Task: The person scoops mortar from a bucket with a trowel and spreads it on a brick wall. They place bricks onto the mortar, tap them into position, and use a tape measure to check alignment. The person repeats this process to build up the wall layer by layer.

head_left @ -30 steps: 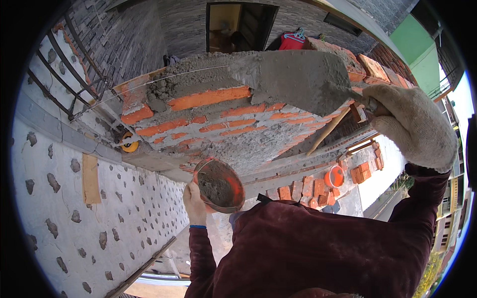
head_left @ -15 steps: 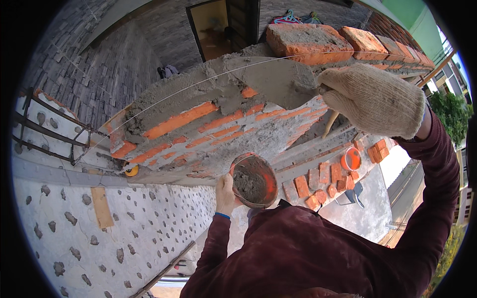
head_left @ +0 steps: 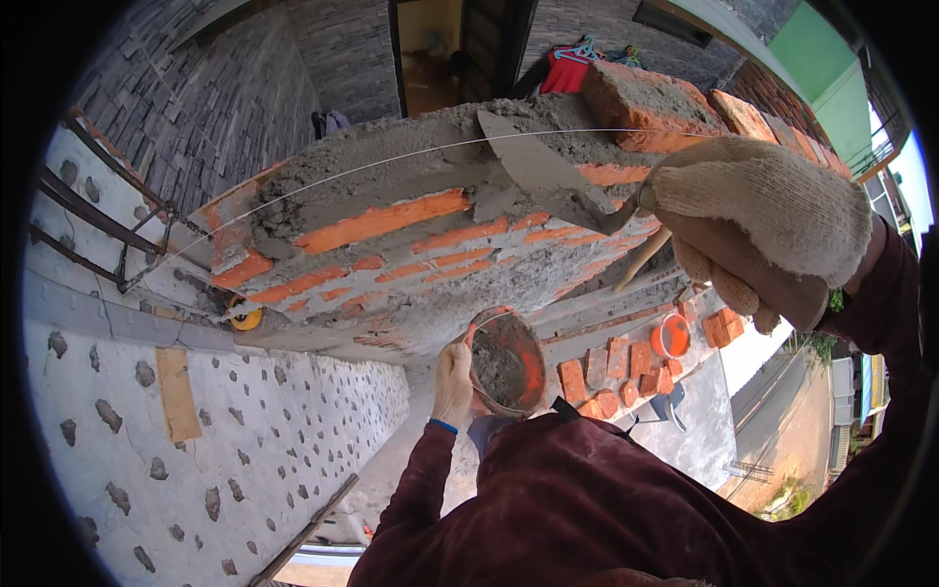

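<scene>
My gloved right hand (head_left: 763,220) is closed round the handle of a trowel; most of the handle is hidden in the glove. The grey trowel blade (head_left: 538,161) lies tilted against the wet mortar (head_left: 391,161) on top of a low brick wall (head_left: 381,217). Below the wall, my gloved left hand (head_left: 453,380) grips the rim of an orange bucket (head_left: 533,367) with grey mortar inside. A thin white string (head_left: 381,159) runs along the wall's top, passing over the blade. Just right of the blade, a mortar-smeared red brick (head_left: 650,108) sits on the wall.
More bricks (head_left: 748,115) continue the row at the right. Loose bricks (head_left: 616,359) and a second orange bucket (head_left: 671,336) stand below. Steel rebar (head_left: 103,210) juts out at the left, beside a white wall (head_left: 245,450) with grey patches. A wooden handle (head_left: 643,259) leans under my right hand.
The trowel blade has turned, its tip now pointing up and left across the mortar, and my right hand has rotated so its fingers show. My left hand still holds the bucket.
</scene>
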`<state>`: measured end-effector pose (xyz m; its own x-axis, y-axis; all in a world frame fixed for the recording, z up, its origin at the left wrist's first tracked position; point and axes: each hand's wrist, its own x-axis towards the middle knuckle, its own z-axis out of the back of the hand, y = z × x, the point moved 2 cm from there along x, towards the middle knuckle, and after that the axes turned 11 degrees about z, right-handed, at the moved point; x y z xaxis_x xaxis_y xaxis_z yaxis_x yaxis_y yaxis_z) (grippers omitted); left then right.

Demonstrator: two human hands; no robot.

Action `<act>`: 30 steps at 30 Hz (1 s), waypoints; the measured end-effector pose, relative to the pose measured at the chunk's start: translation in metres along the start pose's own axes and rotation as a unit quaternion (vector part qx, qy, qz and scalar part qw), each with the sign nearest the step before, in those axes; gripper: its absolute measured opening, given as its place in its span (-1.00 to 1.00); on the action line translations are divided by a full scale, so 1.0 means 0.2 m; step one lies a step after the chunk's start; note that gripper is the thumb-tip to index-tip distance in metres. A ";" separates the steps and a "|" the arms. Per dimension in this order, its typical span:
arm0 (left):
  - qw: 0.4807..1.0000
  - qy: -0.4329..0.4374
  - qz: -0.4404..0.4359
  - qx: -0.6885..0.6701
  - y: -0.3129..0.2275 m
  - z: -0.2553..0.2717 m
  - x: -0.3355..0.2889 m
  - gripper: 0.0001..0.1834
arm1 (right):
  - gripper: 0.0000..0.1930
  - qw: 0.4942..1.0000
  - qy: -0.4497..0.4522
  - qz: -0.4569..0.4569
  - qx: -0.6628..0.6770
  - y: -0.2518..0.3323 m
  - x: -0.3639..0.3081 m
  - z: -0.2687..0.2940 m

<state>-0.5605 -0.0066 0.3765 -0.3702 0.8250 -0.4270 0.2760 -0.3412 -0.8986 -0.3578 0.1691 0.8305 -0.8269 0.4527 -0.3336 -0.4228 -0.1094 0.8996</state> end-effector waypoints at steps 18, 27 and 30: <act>0.936 0.106 0.216 0.256 0.25 -0.15 0.14 -0.38 | -0.54 0.896 -0.379 -0.232 0.014 -1.44 -0.99 -0.32; 0.851 0.148 0.195 0.465 1.03 -0.74 0.50 -0.27 | -0.64 0.548 -0.729 -0.294 0.286 -3.21 -1.28 -1.20; 0.885 0.179 0.310 0.298 1.42 -1.01 0.61 -0.27 | -0.73 0.381 -0.739 -0.292 0.473 -3.42 -1.12 -1.52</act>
<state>-0.3486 0.0887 0.0888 0.0220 0.4504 -0.8926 -0.2281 -0.8670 -0.4431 0.0041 -0.1259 0.2035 0.7125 0.2355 -0.6610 0.5261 0.4440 0.7253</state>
